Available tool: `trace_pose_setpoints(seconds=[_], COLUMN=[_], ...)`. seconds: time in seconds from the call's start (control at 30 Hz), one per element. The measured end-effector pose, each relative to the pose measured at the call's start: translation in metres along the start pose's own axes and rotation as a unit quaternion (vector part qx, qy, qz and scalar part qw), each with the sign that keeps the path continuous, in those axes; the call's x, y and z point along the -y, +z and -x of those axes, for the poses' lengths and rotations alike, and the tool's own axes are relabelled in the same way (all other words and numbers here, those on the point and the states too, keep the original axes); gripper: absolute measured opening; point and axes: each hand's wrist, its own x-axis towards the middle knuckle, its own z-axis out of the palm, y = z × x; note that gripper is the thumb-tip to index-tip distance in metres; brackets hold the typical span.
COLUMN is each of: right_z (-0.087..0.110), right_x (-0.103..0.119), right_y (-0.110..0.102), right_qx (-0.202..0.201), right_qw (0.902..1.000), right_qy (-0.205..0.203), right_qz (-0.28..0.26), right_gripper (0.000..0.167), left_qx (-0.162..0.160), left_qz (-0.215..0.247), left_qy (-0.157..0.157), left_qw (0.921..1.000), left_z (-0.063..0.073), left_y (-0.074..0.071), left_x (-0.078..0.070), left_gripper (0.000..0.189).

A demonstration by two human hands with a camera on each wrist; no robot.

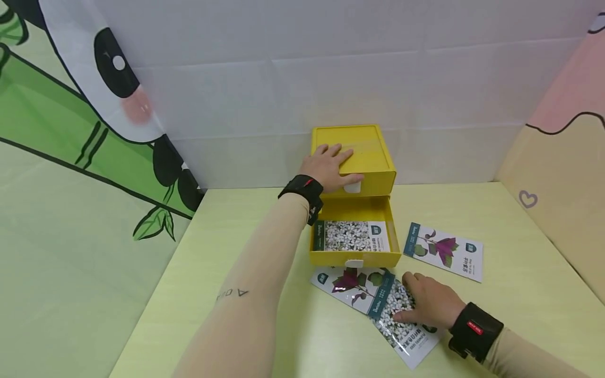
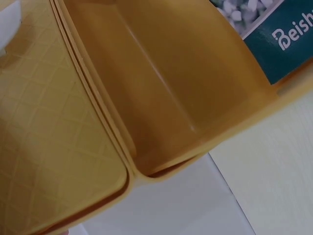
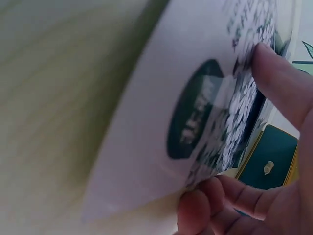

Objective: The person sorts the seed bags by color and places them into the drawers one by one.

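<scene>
On top of the yellow drawer box (image 1: 364,144), my left hand (image 1: 326,169) rests with fingers spread, its thumb along the front edge near the white tab. Below it the lower drawer (image 1: 331,259) is pulled out and holds a white-flower seed packet (image 1: 350,236); the left wrist view shows the drawer's bare floor (image 2: 166,98) and the packet's green end (image 2: 274,58). My right hand (image 1: 432,300) pinches another white-flower packet (image 3: 146,132), thumb on its printed face and fingers underneath. That packet's far end overlaps a purple-flower packet (image 1: 337,286) in front of the drawer.
One more purple-flower packet (image 1: 444,252) lies on the pale table (image 1: 236,226), right of the drawer. Behind the box hangs a light cloth backdrop (image 1: 283,100); printed panels flank the table on both sides.
</scene>
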Motion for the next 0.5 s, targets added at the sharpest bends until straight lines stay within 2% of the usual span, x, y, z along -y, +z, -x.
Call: trace_pose_setpoints(seconds=[0.23,0.5], right_z=[-0.0045,-0.0056], right_x=[-0.0015,-0.0029], right_y=[0.0010,-0.0001], right_qx=[0.011,0.020], right_qw=[0.9992,0.9988], right_qy=[-0.003,-0.011], right_qz=[-0.038,-0.043], right_gripper=[0.088,0.088], left_qx=[-0.004,-0.002], left_qz=[-0.009,-0.003], left_qy=[-0.003,-0.004], left_qw=[0.9999,1.0000], left_z=[-0.0040,-0.0071], left_y=[0.0033,0.0062], left_x=[0.0013,0.0025], left_gripper=[0.088,0.088])
